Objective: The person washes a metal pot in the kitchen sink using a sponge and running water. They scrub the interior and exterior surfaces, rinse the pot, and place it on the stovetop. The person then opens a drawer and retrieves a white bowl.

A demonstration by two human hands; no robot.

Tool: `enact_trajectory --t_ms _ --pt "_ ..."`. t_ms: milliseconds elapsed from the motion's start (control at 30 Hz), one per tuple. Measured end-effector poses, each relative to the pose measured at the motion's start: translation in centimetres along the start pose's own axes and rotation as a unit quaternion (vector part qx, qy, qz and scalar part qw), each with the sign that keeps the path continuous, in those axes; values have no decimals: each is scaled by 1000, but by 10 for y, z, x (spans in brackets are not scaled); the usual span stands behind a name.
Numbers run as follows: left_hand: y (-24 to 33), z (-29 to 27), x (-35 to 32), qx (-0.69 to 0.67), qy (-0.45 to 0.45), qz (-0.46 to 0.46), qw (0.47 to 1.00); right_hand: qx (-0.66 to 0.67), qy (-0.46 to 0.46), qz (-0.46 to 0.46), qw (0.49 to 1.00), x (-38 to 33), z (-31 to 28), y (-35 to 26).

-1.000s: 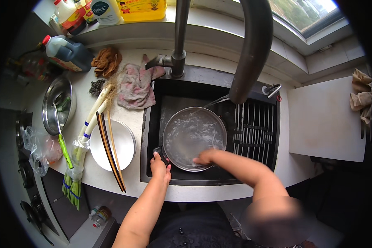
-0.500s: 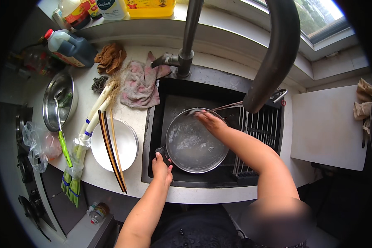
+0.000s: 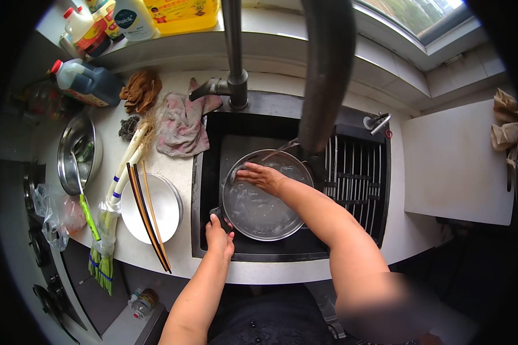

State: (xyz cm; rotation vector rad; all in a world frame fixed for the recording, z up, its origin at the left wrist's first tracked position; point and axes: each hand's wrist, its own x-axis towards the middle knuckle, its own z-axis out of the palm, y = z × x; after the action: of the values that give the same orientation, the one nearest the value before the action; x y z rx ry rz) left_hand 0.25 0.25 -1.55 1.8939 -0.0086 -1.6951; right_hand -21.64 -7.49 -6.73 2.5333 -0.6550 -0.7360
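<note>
A round metal pan (image 3: pixel 263 238) with cloudy water (image 3: pixel 265 211) in it stands in the black sink (image 3: pixel 213 135). My left hand (image 3: pixel 218 237) is closed around the pan's short black handle at the near left. Over the pan's far left part, my right hand (image 3: pixel 262 177) lies flat with fingers stretched out, at or just above the water; whether it touches the inner wall I cannot tell. A thin stream of water (image 3: pixel 281 149) comes from under the dark faucet spout (image 3: pixel 328 75) and reaches the pan's far rim.
Right of the pan lies a metal rack (image 3: pixel 354 184), then a white board (image 3: pixel 454 164). To the left are a pink cloth (image 3: pixel 181 126), stacked white bowls (image 3: pixel 166 215) with chopsticks (image 3: pixel 147 215) across them, scallions (image 3: pixel 106 230) and a steel bowl (image 3: pixel 63 152). Bottles stand behind.
My right hand has moved left, from the pan's far rim beside the water stream to over its left part. My left hand stays on the handle. The whole view has shifted slightly.
</note>
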Motion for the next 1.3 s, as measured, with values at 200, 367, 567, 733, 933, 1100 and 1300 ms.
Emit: enact_trajectory --t_ms 200,367,567,733,933,1100,1300 --pt "-4 -6 8 -10 -28 4 1000 57 -128 82 987 -26 9 -5" --pt "-3 -3 7 -17 -27 0 999 134 -271 86 949 -68 18 -35" --pt "-2 -2 5 -27 -26 -13 999 530 -368 136 752 -41 7 -88" --pt "-4 -4 6 -11 -28 -12 999 708 -244 200 631 7 -31 -116" --pt "-2 -1 2 1 -7 -15 1000 608 -280 282 687 57 -5 -64" --pt "-1 -3 3 -6 -20 -5 1000 527 -265 329 737 14 28 -52" --pt "2 1 0 -5 -10 -17 1000 531 -393 164 733 -28 5 -74"
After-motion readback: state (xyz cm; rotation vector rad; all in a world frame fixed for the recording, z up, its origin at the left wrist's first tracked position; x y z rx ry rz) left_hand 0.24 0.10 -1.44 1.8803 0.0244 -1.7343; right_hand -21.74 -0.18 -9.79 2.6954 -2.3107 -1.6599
